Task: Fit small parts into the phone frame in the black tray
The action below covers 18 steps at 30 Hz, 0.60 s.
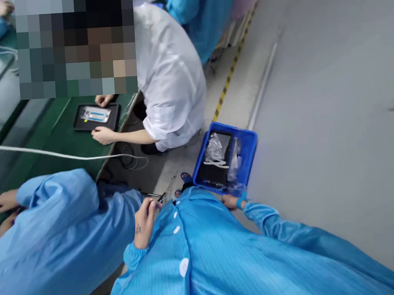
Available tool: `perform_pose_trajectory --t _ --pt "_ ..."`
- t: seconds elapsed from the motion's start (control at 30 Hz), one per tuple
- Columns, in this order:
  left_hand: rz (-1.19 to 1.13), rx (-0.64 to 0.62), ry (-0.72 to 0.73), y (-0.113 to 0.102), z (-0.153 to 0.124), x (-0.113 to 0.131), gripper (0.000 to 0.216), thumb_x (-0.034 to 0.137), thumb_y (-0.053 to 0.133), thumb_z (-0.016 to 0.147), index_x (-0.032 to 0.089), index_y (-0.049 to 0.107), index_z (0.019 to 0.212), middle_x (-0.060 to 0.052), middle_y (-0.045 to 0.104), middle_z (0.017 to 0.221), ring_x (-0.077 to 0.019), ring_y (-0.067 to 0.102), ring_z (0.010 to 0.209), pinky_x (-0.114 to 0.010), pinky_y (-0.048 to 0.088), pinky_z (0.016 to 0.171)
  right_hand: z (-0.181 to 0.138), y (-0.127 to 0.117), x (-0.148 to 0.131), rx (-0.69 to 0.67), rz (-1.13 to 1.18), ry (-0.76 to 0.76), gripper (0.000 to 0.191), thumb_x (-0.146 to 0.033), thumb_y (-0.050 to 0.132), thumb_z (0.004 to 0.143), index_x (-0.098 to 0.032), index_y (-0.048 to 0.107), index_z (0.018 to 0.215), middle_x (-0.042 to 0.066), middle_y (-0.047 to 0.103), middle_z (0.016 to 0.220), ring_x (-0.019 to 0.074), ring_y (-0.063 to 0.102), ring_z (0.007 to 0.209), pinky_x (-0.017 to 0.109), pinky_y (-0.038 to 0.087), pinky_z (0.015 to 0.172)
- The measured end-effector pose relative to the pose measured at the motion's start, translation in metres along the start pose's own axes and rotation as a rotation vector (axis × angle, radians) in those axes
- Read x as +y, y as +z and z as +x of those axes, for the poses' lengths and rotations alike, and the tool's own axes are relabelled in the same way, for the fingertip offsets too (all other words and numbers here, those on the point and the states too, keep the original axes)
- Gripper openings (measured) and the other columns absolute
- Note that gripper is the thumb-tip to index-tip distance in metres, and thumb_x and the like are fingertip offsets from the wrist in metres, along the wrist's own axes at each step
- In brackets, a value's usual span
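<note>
From the head view, the person's left hand is raised at the chest of the blue smock. Its fingers are pinched on a thin metal tool, probably to keep the tip steady. The right hand is mostly hidden at the near edge of the blue plastic tray, and I cannot tell its grip. The tray holds clear plastic bags and sits close in front, within reach. A co-worker in a white shirt steadies a black flat tray on the green table.

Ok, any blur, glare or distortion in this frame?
Head view: strongly tilted, edges bent by the wide lens; slight blur on the left hand, its thin tool, right hand and blue tray; glare on the plastic bags; even light, no hard shadows.
</note>
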<state>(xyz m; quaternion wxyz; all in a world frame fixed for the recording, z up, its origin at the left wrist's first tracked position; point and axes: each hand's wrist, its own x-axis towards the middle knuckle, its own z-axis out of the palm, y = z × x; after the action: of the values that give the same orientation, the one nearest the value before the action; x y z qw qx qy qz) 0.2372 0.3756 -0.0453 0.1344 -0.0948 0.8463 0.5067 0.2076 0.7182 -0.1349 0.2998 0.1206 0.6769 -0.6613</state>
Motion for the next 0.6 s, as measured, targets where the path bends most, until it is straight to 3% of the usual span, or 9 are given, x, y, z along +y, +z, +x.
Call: perform_pose_trajectory --t 0.13,0.23,0.3,0.37,0.43,0.5,0.6 --pt "0.130 -0.111 0.080 0.008 0.019 0.015 0.036 0.048 0.040 0.106 0.022 0.062 0.096 -0.002 0.067 0.095 -0.0192 0.062 0.092 -0.027 0.044 0.083 0.014 -0.053 0.032 0.065 -0.102 0.172 0.023 -0.035 0.062 0.106 -0.012 0.063 0.102 0.002 0.060 0.092 0.0137 0.060 0.072 0.022 0.055 0.062" --pt "0.208 -0.204 0.158 0.017 0.036 0.022 0.034 0.045 0.040 0.106 0.022 0.063 0.099 -0.003 0.066 0.096 -0.0206 0.060 0.091 -0.029 0.043 0.082 0.026 -0.063 0.035 0.088 -0.150 0.178 0.025 -0.035 0.063 0.105 -0.011 0.062 0.096 0.000 0.058 0.082 0.0109 0.056 0.063 0.021 0.052 0.057" --pt "0.290 -0.215 0.237 0.022 0.046 0.024 0.033 0.044 0.041 0.105 0.022 0.065 0.097 -0.004 0.065 0.098 -0.0227 0.058 0.093 -0.032 0.042 0.085 0.035 -0.045 0.024 0.087 -0.159 0.110 0.030 -0.036 0.064 0.105 -0.011 0.061 0.090 -0.002 0.056 0.076 0.0107 0.055 0.060 0.021 0.051 0.057" --pt "0.341 -0.193 0.283 0.025 0.054 0.025 0.033 0.043 0.044 0.103 0.021 0.067 0.094 -0.006 0.062 0.098 -0.0238 0.057 0.094 -0.034 0.041 0.086 0.043 -0.010 0.004 0.074 -0.144 0.000 0.037 -0.042 0.063 0.105 -0.011 0.061 0.085 -0.003 0.054 0.071 0.0120 0.055 0.059 0.024 0.052 0.060" --pt "0.334 -0.175 0.279 0.028 0.059 0.028 0.033 0.043 0.046 0.103 0.020 0.067 0.094 -0.006 0.060 0.095 -0.0224 0.058 0.090 -0.033 0.043 0.082 0.047 0.028 -0.021 0.045 -0.104 -0.130 0.047 -0.053 0.051 0.109 -0.012 0.064 0.087 -0.003 0.054 0.065 0.0128 0.054 0.056 0.027 0.052 0.063" --pt "0.292 -0.173 0.260 0.033 0.060 0.033 0.032 0.042 0.046 0.103 0.020 0.067 0.095 -0.006 0.060 0.093 -0.0207 0.059 0.087 -0.031 0.044 0.078 0.043 0.054 -0.050 -0.011 -0.067 -0.281 0.063 -0.064 0.039 0.108 -0.014 0.066 0.082 0.001 0.058 0.066 0.0158 0.060 0.065 0.031 0.052 0.075" --pt "0.238 -0.190 0.249 0.042 0.059 0.040 0.030 0.042 0.048 0.102 0.020 0.067 0.094 -0.005 0.063 0.089 -0.0201 0.060 0.083 -0.030 0.044 0.075 0.022 0.058 -0.095 -0.147 -0.026 -0.487 0.075 -0.078 0.034 0.102 -0.015 0.071 0.088 0.005 0.065 0.078 0.0171 0.061 0.073 0.030 0.049 0.076"
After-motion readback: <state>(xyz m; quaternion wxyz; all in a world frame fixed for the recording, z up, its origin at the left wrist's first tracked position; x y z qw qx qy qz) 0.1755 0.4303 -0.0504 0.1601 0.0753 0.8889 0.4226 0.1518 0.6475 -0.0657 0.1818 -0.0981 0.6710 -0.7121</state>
